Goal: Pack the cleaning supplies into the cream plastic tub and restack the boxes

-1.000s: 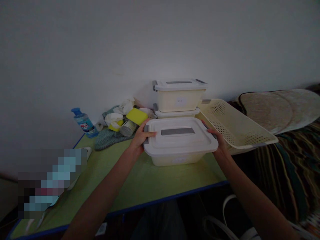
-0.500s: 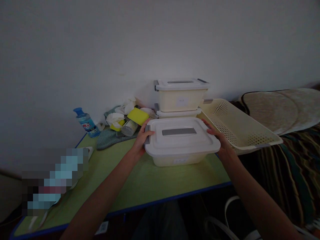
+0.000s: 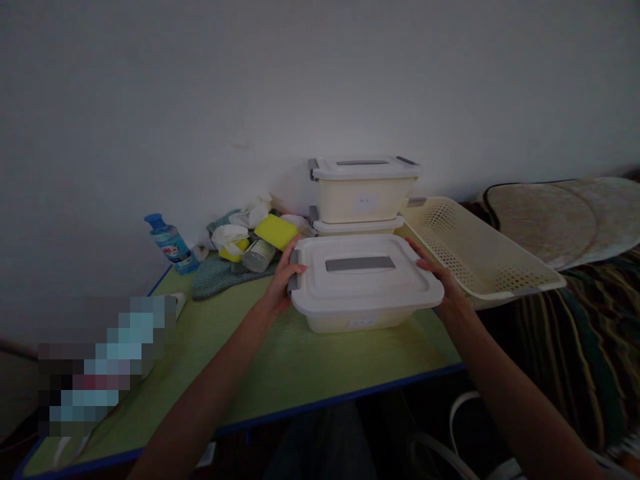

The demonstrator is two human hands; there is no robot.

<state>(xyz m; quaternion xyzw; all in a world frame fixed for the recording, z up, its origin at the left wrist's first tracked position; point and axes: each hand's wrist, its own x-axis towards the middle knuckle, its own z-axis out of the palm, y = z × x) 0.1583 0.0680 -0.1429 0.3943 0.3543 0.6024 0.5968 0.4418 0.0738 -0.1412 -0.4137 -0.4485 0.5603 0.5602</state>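
Note:
Between my two hands is a cream storage box (image 3: 367,283) with a white lid and a grey handle strip on top. My left hand (image 3: 285,277) grips its left end beside the grey latch, thumb resting on the lid's edge. At the other end my right hand (image 3: 443,280) is closed around the rim, fingers partly hidden behind the box. Whether the box's base touches the table I cannot tell. Just behind it stands a stack of two similar boxes, the upper box (image 3: 365,197) bearing a small label and the lower box (image 3: 357,227) mostly covered.
The green table (image 3: 300,373) has a blue edge. At its back left are a blue bottle (image 3: 173,247), a yellow sponge (image 3: 276,231), a can (image 3: 259,255) and a grey-green cloth (image 3: 220,277). A cream perforated basket (image 3: 480,253) sits to the right, near a beige cushion (image 3: 560,217).
Almost nothing differs. The held box and my right hand appear very slightly farther right, with both hands keeping the same grip.

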